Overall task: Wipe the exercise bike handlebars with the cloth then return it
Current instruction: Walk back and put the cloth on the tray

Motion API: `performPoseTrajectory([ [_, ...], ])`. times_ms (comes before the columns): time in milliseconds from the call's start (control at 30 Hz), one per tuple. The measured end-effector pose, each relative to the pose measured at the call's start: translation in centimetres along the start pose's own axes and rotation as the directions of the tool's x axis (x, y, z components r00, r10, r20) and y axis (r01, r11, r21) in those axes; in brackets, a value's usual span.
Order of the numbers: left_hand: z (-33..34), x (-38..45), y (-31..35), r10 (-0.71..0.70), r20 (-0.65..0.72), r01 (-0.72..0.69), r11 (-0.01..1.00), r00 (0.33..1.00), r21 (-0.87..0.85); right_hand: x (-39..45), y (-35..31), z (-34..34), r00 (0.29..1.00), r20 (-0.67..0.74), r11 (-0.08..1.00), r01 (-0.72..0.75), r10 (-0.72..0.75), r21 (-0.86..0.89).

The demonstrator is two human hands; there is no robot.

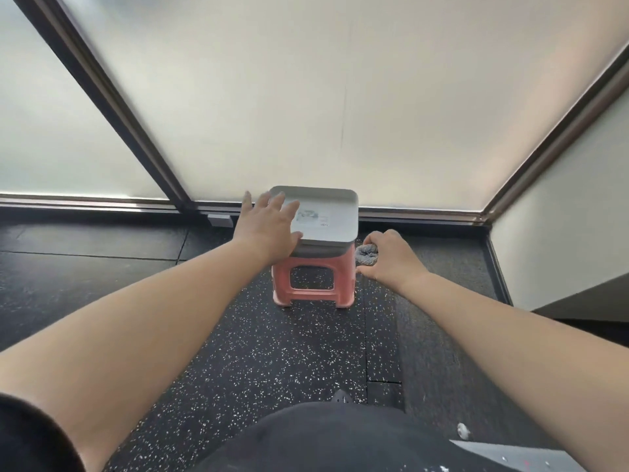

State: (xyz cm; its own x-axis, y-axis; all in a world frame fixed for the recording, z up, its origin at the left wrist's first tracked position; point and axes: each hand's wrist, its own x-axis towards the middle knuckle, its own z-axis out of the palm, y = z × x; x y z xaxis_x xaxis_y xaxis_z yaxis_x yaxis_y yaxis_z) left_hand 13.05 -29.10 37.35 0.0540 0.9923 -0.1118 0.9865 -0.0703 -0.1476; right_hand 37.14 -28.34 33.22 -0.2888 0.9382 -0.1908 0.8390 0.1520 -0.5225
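Head view, looking down along both bare forearms toward a frosted glass wall [340, 97]. A pink plastic stool [313, 279] is standing on the dark speckled floor [272, 352], just in front of the wall's lower frame. A grey tray [337, 212] with a raised rim is sitting on the stool's seat, a small printed label showing on its surface. The left hand [269, 226] is lying over the tray's near-left corner, its grip spread, fingers extended and palm down, touching the tray. The right hand [391, 257] is hovering just to the right of the stool, beside the tray's near-right corner; its grip is pinching the cloth [367, 255], a bunched grey wad showing between thumb and curled fingers. The cloth is sitting outside the tray, near its edge.
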Motion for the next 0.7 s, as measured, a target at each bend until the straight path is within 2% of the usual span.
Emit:
performPoseTrajectory([
  [300,1.5,8.7,-1.4,0.016,0.032,-0.014,0.998,0.999,-0.058,8.1,1.1,-0.7,0.998,0.024,0.998,-0.051,0.051,0.021],
  [500,3.1,16.3,-3.0,0.085,0.025,-0.083,0.993,0.996,-0.084,14.6,0.6,-0.3,0.994,0.017,0.992,-0.113,0.112,0.06],
  [633,4.5,21.0,-4.9,0.123,0.014,-0.121,0.984,0.992,-0.127,19.4,0.0,0.3,0.981,0.029,0.974,-0.196,0.194,0.111],
  [700,5.2,22.9,-5.6,0.134,0.023,-0.128,0.976,0.991,-0.173,21.7,-0.4,0.7,0.963,0.029,0.943,-0.27,0.269,0.193],
])
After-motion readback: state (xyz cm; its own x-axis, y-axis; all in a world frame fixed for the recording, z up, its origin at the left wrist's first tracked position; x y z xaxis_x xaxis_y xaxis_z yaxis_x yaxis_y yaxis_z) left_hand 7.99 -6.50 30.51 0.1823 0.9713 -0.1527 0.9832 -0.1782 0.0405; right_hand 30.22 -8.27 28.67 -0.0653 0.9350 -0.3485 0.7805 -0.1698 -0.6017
